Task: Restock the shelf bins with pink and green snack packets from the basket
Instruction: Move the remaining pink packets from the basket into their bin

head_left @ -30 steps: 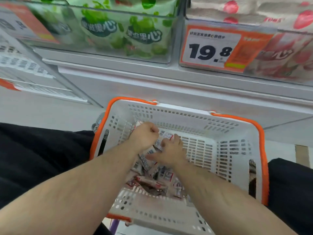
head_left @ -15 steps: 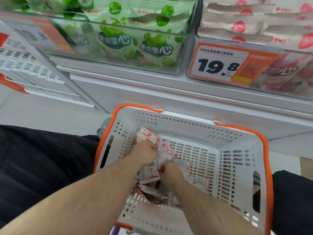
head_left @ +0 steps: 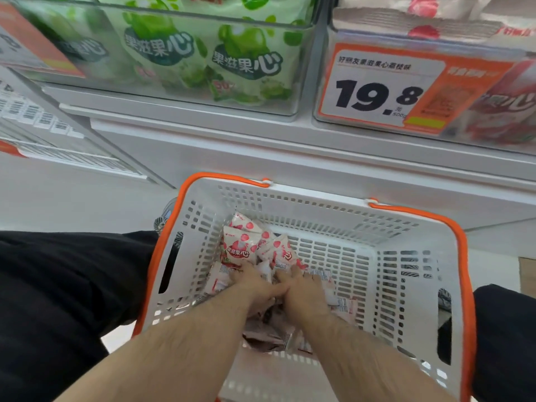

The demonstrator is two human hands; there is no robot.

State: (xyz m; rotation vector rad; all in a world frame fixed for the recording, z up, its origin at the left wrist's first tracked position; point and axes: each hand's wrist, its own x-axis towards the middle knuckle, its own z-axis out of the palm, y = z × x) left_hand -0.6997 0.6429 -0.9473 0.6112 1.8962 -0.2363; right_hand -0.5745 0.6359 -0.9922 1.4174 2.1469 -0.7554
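Both hands down in the white basket (head_left: 385,274) with the orange rim, low centre of the frame. Left hand (head_left: 256,287) and right hand (head_left: 304,290) side by side, touching at the thumbs, backs up, fingers buried in the heap of pink snack packets (head_left: 246,245). Left hand's fingers curled round a bunch of them, the biggest packet standing up just above the knuckles with strawberry print facing out. Right hand's fingers hooked over more packets on its side, gripping too. Loose packets scattered underneath, toward the near wall of the basket, some face down. Basket wedged between two black-clad knees, left edge and right edge of the frame.

Up top, the shelf. Upper left: clear bin (head_left: 298,68) packed with green snack packets (head_left: 243,62), upright, fronts pressed to the plastic. Upper right: second bin stacked with pink packets (head_left: 420,21), an orange price tag (head_left: 385,88) reading 19.8 stuck to its front. Far left, blurred barcode labels (head_left: 34,114) on a slanted panel.
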